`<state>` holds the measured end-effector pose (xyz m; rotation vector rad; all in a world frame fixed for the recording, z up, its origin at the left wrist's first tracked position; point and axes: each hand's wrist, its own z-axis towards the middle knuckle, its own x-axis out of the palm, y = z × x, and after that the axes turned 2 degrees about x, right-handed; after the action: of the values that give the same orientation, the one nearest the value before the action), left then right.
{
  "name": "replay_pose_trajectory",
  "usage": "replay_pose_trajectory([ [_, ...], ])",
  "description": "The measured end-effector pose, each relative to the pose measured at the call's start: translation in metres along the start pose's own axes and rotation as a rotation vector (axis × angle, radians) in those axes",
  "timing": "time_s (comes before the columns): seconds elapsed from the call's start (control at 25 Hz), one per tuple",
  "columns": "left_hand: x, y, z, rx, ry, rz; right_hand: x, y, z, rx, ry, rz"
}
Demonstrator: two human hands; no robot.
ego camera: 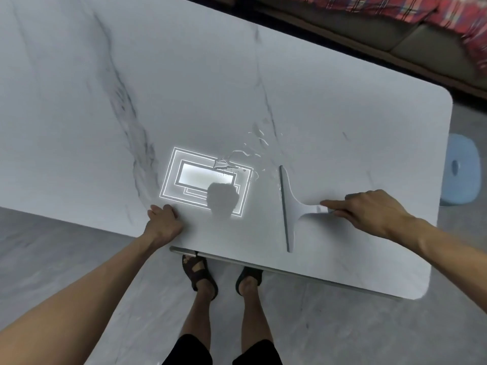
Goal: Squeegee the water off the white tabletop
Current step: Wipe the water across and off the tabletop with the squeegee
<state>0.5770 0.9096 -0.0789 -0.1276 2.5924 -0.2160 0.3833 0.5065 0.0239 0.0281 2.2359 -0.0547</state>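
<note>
A white marble-veined tabletop [237, 75] fills most of the head view. A patch of spilled water [245, 151] glistens near its middle, just left of and beyond the squeegee's blade. The white squeegee [290, 206] lies flat on the table, its long blade running toward and away from me. My right hand [369, 209] is shut on its handle, index finger stretched along it. My left hand [163, 219] rests on the near table edge, fingers curled over the surface and holding nothing.
A bright reflection of a ceiling light [208, 183] shines on the tabletop left of the water. A light blue stool [461, 169] stands past the table's right edge. A sofa with a red plaid cloth [421, 11] sits beyond the far edge. My sandalled feet [224, 275] stand under the near edge.
</note>
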Motion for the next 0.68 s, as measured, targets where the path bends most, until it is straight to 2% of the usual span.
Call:
replay_pose_trajectory([
  [0.12,0.000,0.005,-0.007,0.048,-0.181,-0.133,-0.019,0.019,0.005,-0.062,-0.027,0.001],
  [0.28,-0.005,0.018,-0.012,-0.015,-0.348,-0.293,-0.033,0.119,0.061,-0.399,0.003,0.035],
  [0.36,-0.012,0.029,-0.009,-0.046,-0.397,-0.332,-0.036,0.181,0.097,-0.559,0.061,-0.009],
  [0.44,-0.018,0.042,-0.003,-0.060,-0.417,-0.360,-0.038,0.225,0.129,-0.655,0.046,-0.054],
  [0.56,-0.027,0.054,0.004,-0.039,-0.409,-0.386,-0.044,0.242,0.161,-0.652,-0.025,-0.057],
  [0.68,-0.035,0.046,0.007,-0.005,-0.410,-0.443,-0.054,0.214,0.177,-0.547,-0.104,0.029],
])
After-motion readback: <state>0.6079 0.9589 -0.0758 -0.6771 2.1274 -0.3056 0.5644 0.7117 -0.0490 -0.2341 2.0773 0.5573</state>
